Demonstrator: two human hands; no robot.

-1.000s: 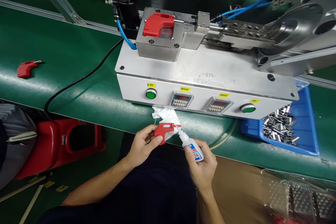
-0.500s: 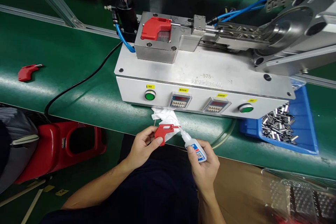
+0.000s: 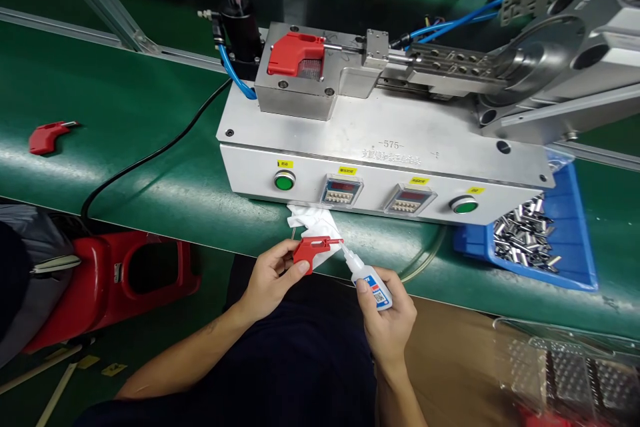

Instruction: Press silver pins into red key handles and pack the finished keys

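Note:
My left hand (image 3: 273, 277) pinches a small red plastic part (image 3: 311, 251) just off the near edge of the green belt. My right hand (image 3: 387, 317) is wrapped round a small white glue bottle (image 3: 370, 279), and the bottle's nozzle touches the right end of the red part. A crumpled white cloth (image 3: 313, 220) lies on the belt right behind them. Another red part (image 3: 295, 53) sits in the fixture on top of the grey metal machine (image 3: 380, 150).
A loose red part (image 3: 45, 135) lies far left on the green belt (image 3: 125, 120). A blue tray (image 3: 575, 240) of small metal pins stands at the right. A black cable (image 3: 150, 160) crosses the belt. A red stool (image 3: 115, 280) sits lower left, a clear blister tray (image 3: 570, 367) lower right.
Both hands keep their grip with the nozzle at the red part. The view has drifted slightly, and nothing else has visibly moved.

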